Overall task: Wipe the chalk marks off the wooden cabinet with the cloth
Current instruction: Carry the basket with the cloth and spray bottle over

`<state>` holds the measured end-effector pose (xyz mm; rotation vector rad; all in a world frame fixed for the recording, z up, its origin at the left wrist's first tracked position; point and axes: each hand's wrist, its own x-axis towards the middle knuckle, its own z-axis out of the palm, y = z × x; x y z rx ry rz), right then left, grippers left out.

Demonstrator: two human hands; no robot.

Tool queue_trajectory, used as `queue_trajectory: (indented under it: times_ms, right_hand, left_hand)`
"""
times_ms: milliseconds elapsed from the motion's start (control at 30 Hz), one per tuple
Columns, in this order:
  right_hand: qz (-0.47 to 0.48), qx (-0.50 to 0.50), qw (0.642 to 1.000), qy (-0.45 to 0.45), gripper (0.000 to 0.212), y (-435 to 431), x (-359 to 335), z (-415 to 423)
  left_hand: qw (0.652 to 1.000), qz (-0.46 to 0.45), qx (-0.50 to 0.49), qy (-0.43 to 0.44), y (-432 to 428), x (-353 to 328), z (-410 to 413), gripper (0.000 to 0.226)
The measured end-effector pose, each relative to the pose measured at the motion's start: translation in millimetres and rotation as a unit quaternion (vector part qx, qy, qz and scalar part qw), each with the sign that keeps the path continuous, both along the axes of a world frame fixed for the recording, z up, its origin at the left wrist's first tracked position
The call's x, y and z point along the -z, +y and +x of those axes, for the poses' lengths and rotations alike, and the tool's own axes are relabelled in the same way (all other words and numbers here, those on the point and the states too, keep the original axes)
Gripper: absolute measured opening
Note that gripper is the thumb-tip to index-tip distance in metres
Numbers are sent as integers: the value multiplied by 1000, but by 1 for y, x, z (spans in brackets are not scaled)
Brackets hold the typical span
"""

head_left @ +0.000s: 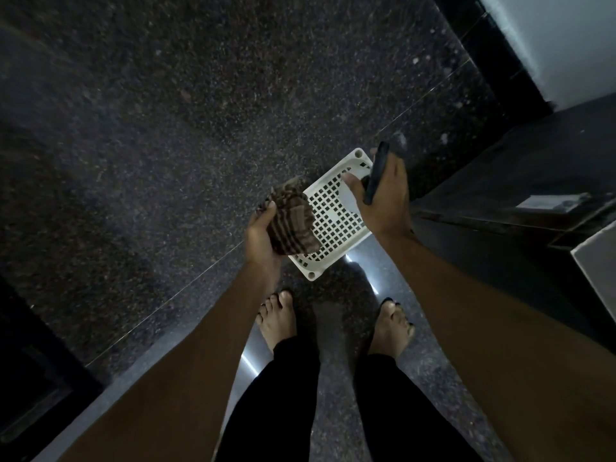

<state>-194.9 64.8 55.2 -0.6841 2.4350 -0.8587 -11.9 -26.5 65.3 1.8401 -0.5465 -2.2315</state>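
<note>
The cloth [295, 221], a brown striped rag, sits bunched in the left hand [261, 236], whose fingers curl round it from below with the thumb pressed on its upper edge. The right hand [388, 198] is closed round a slim dark object [376, 175], perhaps a phone, though the dim light leaves that unsure. Both hands hang above a white perforated plastic panel [336, 225] and the speckled dark floor [133, 128], with 2 bare feet [276, 320] below. I cannot tell whether either hand touches the panel. No chalk marks show here, and I cannot tell whether the dark unit [520, 175] at the right is the wooden cabinet, so wiping appears not to have begun and the step in hand looks like readying the cloth and turning to the work. To do that well, the dark object would best be put down first, leaving 1 hand free to steady against the wood. The rag is loosely crumpled, and folding it into a flat pad would likely spread pressure evenly and give clean faces to turn to as chalk builds up. Firm strokes in 1 direction should lift the dust rather than smear it, and the panel near the feet is worth stepping round.
</note>
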Motion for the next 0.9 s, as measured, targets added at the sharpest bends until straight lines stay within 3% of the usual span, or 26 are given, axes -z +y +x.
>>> queue_trajectory:
  times_ms: [133, 333, 467, 600, 700, 800, 900]
  right_hand:
    - [26, -5, 1000, 5, 86, 6, 19, 6]
    - [7, 55, 995, -83, 92, 30, 20, 21]
    - [118, 11, 985, -128, 97, 39, 4, 16]
    - [229, -19, 957, -178, 69, 56, -17, 20]
    - [158, 20, 955, -251, 43, 67, -54, 29]
    - [-2, 173, 922, -347, 20, 78, -110, 38]
    - [-92, 245, 858, -443, 44, 85, -172, 37]
  left_hand:
    - [1000, 12, 16, 14, -9, 8, 5, 58]
    - [999, -3, 34, 16, -18, 5, -1, 75]
    - [999, -14, 40, 5, -17, -7, -9, 76]
    - [998, -31, 46, 19, -11, -36, -20, 63]
    - [994, -42, 90, 40, -7, -73, -33, 66]
    - [982, -46, 166, 73, -1, -122, -47, 56]
    - [964, -38, 237, 111, 11, -171, -60, 47]
